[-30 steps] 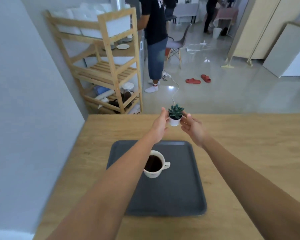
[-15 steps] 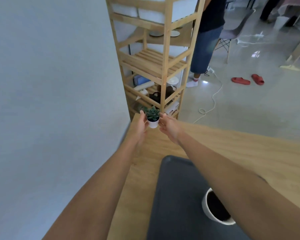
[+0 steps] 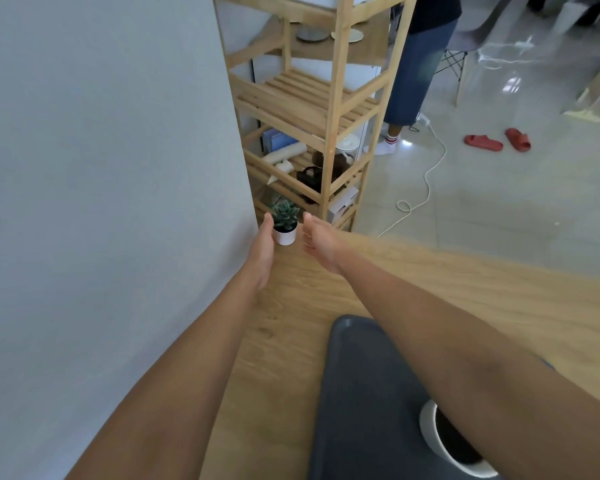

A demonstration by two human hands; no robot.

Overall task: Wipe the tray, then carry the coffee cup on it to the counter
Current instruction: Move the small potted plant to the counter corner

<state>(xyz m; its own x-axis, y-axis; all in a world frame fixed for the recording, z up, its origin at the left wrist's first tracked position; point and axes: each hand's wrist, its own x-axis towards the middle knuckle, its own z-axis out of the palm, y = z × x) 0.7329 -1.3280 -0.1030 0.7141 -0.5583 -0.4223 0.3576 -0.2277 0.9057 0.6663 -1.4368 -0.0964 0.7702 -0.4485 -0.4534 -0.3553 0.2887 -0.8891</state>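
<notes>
Tray (image 3: 361,393) holds the coffee cup (image 3: 440,445) at five o'clock; left hand (image 3: 262,251) touches the potted succulent (image 3: 284,223) at twelve, right hand (image 3: 321,245) spread just beside, likely parking it clear.

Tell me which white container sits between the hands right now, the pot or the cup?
The plant pot, at the table's far corner. The coffee cup sits on the tray, under the right forearm.

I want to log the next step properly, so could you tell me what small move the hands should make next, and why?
Probably draw both hands back toward the tray. The small potted plant stands at the table's far corner by the wall, the left hand open beside it, the right hand open and apart from it. The tray is not yet wiped and the coffee cup sits on it.
</notes>
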